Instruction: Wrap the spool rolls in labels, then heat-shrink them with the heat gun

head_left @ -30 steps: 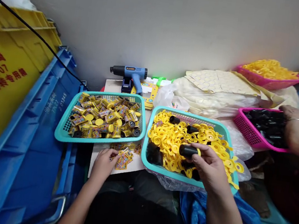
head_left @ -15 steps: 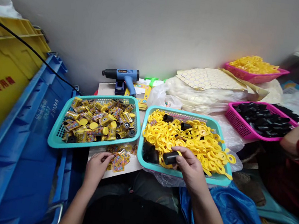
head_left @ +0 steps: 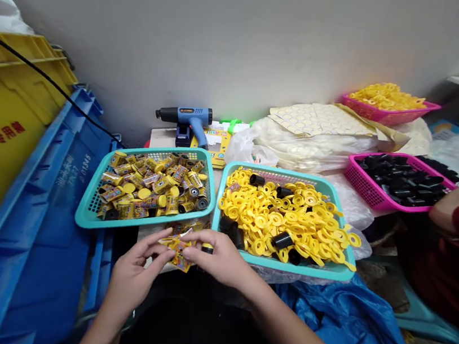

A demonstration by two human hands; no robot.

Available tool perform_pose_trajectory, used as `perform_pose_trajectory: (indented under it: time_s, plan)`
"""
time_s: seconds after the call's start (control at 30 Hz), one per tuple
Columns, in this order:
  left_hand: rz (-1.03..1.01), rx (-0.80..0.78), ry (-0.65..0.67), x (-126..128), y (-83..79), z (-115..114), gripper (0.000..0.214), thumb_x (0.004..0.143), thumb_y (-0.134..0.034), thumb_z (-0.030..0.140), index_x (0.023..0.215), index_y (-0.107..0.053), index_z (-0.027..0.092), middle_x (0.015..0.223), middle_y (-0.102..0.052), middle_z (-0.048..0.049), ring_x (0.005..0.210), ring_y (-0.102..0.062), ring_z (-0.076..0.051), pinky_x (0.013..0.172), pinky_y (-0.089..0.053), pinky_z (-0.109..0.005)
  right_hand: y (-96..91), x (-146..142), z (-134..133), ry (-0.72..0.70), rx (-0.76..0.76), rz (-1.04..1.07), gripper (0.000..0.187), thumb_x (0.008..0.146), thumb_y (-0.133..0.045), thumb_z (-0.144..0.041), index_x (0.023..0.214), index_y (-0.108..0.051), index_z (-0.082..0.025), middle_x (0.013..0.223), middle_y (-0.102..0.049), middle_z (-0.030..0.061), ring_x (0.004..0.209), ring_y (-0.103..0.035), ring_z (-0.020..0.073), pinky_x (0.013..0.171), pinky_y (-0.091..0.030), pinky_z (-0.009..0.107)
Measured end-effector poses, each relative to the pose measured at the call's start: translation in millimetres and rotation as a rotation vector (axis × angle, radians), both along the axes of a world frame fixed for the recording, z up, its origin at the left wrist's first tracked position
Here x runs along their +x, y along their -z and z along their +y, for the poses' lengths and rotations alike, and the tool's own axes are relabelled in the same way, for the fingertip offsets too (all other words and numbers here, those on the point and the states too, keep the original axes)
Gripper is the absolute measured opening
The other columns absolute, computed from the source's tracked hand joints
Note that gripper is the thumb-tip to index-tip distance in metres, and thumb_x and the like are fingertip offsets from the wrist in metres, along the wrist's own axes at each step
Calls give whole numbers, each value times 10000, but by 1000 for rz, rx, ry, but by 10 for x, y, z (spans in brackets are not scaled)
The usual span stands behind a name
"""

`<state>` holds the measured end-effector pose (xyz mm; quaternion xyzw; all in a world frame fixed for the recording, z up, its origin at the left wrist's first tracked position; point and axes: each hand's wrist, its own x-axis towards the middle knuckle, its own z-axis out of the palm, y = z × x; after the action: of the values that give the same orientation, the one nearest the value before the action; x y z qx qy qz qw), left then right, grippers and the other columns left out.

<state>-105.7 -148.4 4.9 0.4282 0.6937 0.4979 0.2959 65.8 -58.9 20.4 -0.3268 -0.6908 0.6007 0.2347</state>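
My left hand (head_left: 136, 270) pinches a small printed yellow label (head_left: 167, 239) over the front of the table. Close beside it, my right hand (head_left: 219, 259) has its fingertips at the label too, while its curled fingers grip a black cylinder with a yellow end (head_left: 207, 247), mostly covered by the hand. More printed labels (head_left: 183, 262) lie loose beneath the hands. Behind the left hand stands a turquoise basket (head_left: 90, 221) of black cylinders wrapped in printed labels. Another turquoise basket (head_left: 297, 268) holds yellow plastic rings (head_left: 260, 222) with tabs and some black cylinders (head_left: 282, 240).
A blue heat gun (head_left: 190, 114) rests behind the baskets. To the right are a pink basket (head_left: 374, 193) of black cylinders and a farther pink basket (head_left: 408, 113) of yellow parts. Blue crates (head_left: 42, 225) stand at left. A co-worker's arm (head_left: 455, 206) is at right.
My right hand has moved left from the ring basket, carrying the black cylinder to my left hand. My left hand has lifted a label from the loose ones.
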Motion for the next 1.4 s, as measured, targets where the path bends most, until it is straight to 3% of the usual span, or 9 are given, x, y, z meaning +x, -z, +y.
perform_pose_trajectory:
  time_s: [0.1, 0.23, 0.33, 0.5, 0.63, 0.9, 1.17, 1.3, 1.4]
  plan:
    - [-204, -1, -24, 100, 10, 34, 556, 672, -747, 404, 1162, -619, 175, 730, -713, -7, 699, -678, -152, 701, -548, -255, 93, -113, 13, 69, -53, 45, 192, 741, -661, -334, 633, -645, -175, 709, -567, 1, 750, -559, 165, 743, -415, 279]
    - [-468, -37, -36, 216, 83, 77, 545, 562, -833, 363, 1041, -635, 192, 781, -734, -12, 729, -693, -157, 694, -563, -254, 201, -98, -38, 193, -131, 117, 310, 679, -731, -361, 547, -513, -183, 661, -491, -29, 698, -501, 141, 702, -390, 263]
    - [-529, -49, -103, 237, 120, 106, 369, 549, -838, 398, 795, -680, 173, 750, -747, -35, 702, -695, -160, 672, -566, -245, 203, -9, -50, 175, -212, 173, 283, 751, -672, -401, 632, -533, -185, 683, -498, -25, 687, -473, 134, 670, -373, 256]
    - [-389, -78, -150, 138, 158, 93, 367, 486, -844, 480, 689, -758, 187, 757, -763, -71, 732, -712, -213, 724, -583, -299, 82, 252, 52, 196, -647, 531, 195, 699, -647, -297, 853, -555, -221, 788, -480, -31, 650, -451, 104, 561, -353, 206]
    - [-328, -100, -98, 105, 209, 65, 402, 484, -828, 535, 721, -779, 213, 797, -766, -86, 779, -721, -261, 780, -581, -362, 29, 387, 133, 131, -536, 519, 277, 735, -725, -265, 978, -595, -230, 947, -549, 0, 784, -540, 118, 667, -442, 234]
    - [-348, -105, 20, 116, 245, 24, 402, 601, -777, 535, 843, -782, 214, 942, -756, -110, 900, -708, -275, 874, -545, -389, 81, 434, 143, -2, -341, 329, 384, 755, -760, -286, 1061, -541, -206, 982, -603, 23, 838, -569, 114, 775, -444, 261]
    - [-481, -138, 92, 250, 62, 46, 396, 563, -826, 441, 883, -774, 214, 1003, -751, -107, 898, -708, -275, 776, -586, -367, 108, 384, 5, 19, -131, 246, 378, 746, -764, -239, 1055, -546, -218, 1062, -615, 36, 968, -582, 161, 877, -445, 317]
    - [-493, -67, 68, 383, -9, 25, 340, 525, -859, 338, 828, -761, 218, 935, -760, -75, 884, -708, -242, 808, -572, -324, 187, 288, -121, 7, -262, 326, 424, 754, -768, -359, 1113, -585, -227, 1057, -618, 26, 915, -580, 149, 853, -438, 302]
    - [-516, -28, 52, 451, -3, -4, 327, 560, -845, 317, 858, -754, 218, 964, -753, -65, 928, -696, -227, 850, -551, -304, 237, 208, -197, -7, -544, 475, 393, 822, -688, -440, 1137, -608, -219, 1043, -606, 31, 918, -575, 143, 841, -429, 286]
